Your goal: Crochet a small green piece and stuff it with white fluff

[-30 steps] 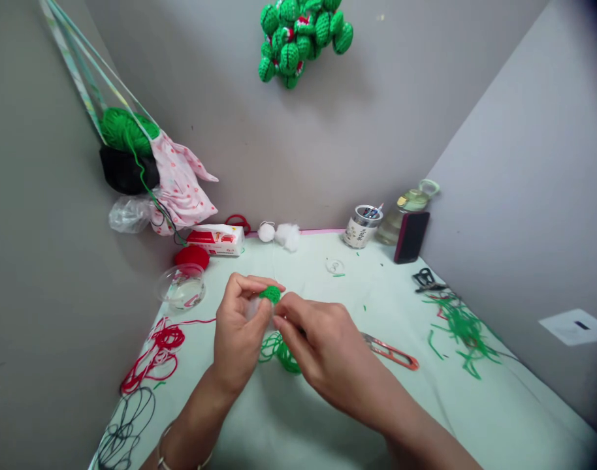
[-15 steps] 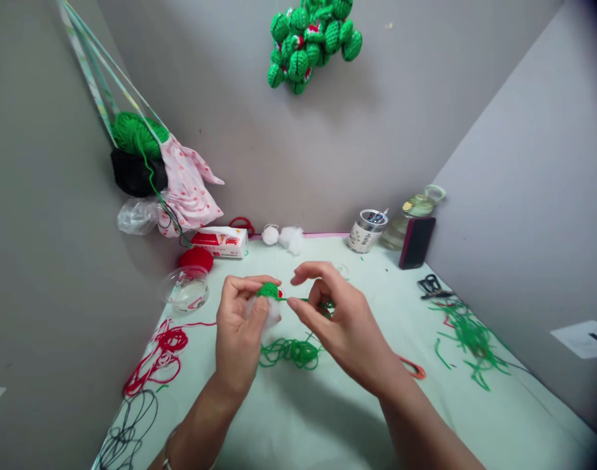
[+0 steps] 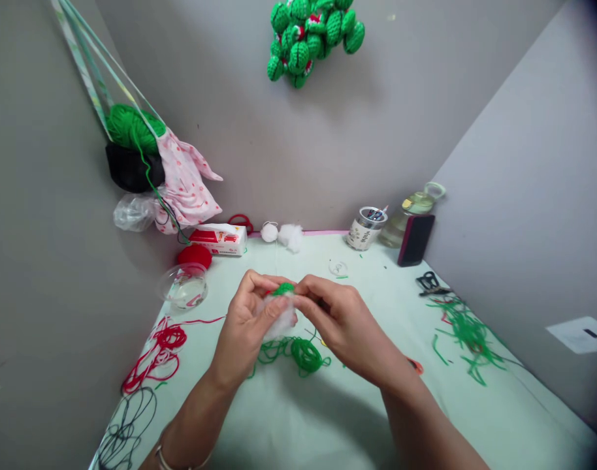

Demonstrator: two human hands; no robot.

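My left hand (image 3: 247, 323) is closed around a small green crochet piece (image 3: 285, 288), with a bit of red at its left side. White fluffy stuffing (image 3: 275, 321) bulges out beneath it, under my left thumb. My right hand (image 3: 338, 316) is closed in a pinch, its fingertips against the right edge of the crochet piece. Whatever lies between those fingertips is hidden. Below both hands, a loose coil of green yarn (image 3: 306, 354) lies on the table.
Red and white yarn (image 3: 168, 339) and dark cord (image 3: 127, 427) lie at left, near a clear bowl (image 3: 185, 294). Green scraps (image 3: 472, 336) and black scissors (image 3: 430, 283) lie at right. A phone (image 3: 416, 240), pen tin (image 3: 364, 232) and tissue pack (image 3: 225, 239) stand behind.
My hands have come together: the right fingertips, earlier apart beside a taut green strand, now touch the crochet piece. The left hand has shifted slightly right with the piece and stuffing.
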